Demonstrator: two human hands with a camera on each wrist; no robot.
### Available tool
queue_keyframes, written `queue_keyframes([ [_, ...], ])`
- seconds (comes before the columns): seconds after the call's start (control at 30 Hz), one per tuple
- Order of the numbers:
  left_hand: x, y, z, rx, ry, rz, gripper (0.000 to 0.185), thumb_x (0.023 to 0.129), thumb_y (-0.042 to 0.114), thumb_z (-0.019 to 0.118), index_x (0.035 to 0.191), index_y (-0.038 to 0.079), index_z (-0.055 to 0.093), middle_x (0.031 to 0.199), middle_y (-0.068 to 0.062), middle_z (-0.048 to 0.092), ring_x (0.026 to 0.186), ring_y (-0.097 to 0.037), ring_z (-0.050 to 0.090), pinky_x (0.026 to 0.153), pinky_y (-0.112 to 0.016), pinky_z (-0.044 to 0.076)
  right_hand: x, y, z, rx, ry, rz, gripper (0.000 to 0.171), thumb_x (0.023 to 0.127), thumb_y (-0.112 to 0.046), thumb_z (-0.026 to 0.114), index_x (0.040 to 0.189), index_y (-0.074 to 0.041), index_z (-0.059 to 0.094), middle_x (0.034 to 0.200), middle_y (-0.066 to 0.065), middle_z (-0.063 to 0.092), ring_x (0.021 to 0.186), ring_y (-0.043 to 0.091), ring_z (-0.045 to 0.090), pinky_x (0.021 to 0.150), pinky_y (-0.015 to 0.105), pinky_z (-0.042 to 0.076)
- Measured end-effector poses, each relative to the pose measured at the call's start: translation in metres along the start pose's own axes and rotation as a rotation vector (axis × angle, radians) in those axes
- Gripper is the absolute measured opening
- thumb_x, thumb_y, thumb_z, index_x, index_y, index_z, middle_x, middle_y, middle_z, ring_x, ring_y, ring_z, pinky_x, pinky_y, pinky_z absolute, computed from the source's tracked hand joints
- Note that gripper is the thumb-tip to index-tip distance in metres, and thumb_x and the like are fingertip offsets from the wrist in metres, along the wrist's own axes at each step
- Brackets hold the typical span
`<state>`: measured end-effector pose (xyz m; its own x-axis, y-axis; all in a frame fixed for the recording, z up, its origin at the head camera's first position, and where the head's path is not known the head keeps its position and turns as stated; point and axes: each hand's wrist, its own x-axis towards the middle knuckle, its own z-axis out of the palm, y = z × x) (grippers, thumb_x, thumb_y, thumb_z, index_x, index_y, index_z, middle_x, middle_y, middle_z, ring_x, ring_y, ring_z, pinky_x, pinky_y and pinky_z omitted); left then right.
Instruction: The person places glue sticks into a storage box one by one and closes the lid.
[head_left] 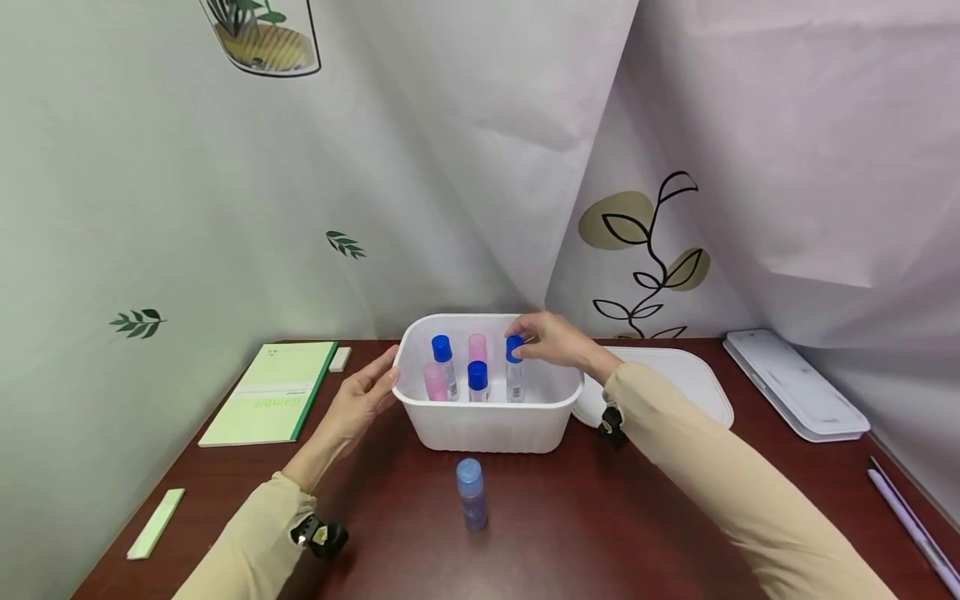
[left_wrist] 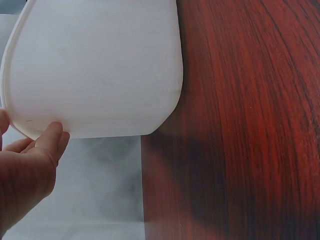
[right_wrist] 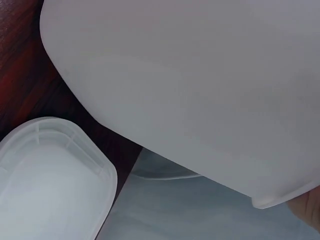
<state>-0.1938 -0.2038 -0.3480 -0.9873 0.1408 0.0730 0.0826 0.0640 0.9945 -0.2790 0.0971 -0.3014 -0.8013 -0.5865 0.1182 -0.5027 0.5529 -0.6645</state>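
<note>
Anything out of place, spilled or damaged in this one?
No spill or damage shows. One blue bottle looks left out: it stands on the table in front of the white bin, while five capped bottles are inside.

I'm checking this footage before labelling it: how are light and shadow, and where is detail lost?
Head view: soft light, but print on the blue bottle in front of the white bin is too small to read; left wrist view: a soft dark shadow lies on the table beside the bin; right wrist view: dim, the bin's wall a nearly featureless grey.
</note>
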Motion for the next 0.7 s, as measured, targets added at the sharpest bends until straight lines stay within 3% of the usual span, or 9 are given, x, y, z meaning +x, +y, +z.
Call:
queue_keyframes([
  [0.23, -0.001, -0.001, 0.001, 0.001, 0.004, 0.006, 0.057, 0.099, 0.021, 0.048, 0.148, 0.001, 0.025, 0.153, -0.015, 0.027, 0.133, -0.031, 0.036, 0.099, -0.032, 0.042, -0.003, 0.0, 0.001, -0.024, 0.005, 0.001, 0.035, 0.086, -0.002, 0.064, 0.119, 0.007, 0.058, 0.118, 0.022, 0.062, 0.111, 0.033, 0.059, 0.096, 0.039, 0.05],
  [0.33, -0.002, -0.001, 0.001, 0.0, 0.001, 0.001, 0.057, 0.1, 0.021, 0.048, 0.148, 0.0, 0.024, 0.153, -0.015, 0.027, 0.133, -0.032, 0.036, 0.099, -0.032, 0.042, -0.011, -0.004, 0.004, -0.036, 0.077, -0.035, 0.038, 0.087, -0.004, 0.065, 0.123, 0.006, 0.057, 0.123, 0.021, 0.06, 0.114, 0.033, 0.058, 0.096, 0.04, 0.05],
  [0.53, -0.001, -0.001, -0.002, 0.004, -0.015, 0.012, 0.058, 0.1, 0.022, 0.048, 0.148, 0.001, 0.024, 0.153, -0.014, 0.026, 0.134, -0.031, 0.035, 0.099, -0.032, 0.041, -0.046, -0.032, 0.017, 0.113, 0.362, -0.271, 0.025, 0.084, 0.001, 0.067, 0.108, 0.004, 0.066, 0.108, 0.017, 0.067, 0.098, 0.027, 0.065, 0.082, 0.031, 0.057],
  [0.6, 0.0, -0.001, -0.002, -0.002, -0.021, 0.017, 0.057, 0.1, 0.021, 0.047, 0.148, 0.001, 0.024, 0.153, -0.015, 0.026, 0.134, -0.032, 0.034, 0.1, -0.033, 0.041, -0.059, -0.043, 0.027, 0.169, 0.368, -0.36, 0.021, 0.083, 0.002, 0.068, 0.103, 0.003, 0.068, 0.101, 0.015, 0.069, 0.091, 0.023, 0.067, 0.076, 0.028, 0.058],
  [0.7, 0.001, -0.001, -0.002, -0.014, -0.022, 0.02, 0.057, 0.1, 0.02, 0.046, 0.148, 0.0, 0.023, 0.153, -0.016, 0.025, 0.135, -0.032, 0.034, 0.1, -0.032, 0.04, -0.076, -0.056, 0.047, 0.22, 0.252, -0.469, 0.021, 0.083, 0.002, 0.068, 0.104, 0.003, 0.067, 0.1, 0.014, 0.07, 0.09, 0.022, 0.066, 0.076, 0.027, 0.058],
])
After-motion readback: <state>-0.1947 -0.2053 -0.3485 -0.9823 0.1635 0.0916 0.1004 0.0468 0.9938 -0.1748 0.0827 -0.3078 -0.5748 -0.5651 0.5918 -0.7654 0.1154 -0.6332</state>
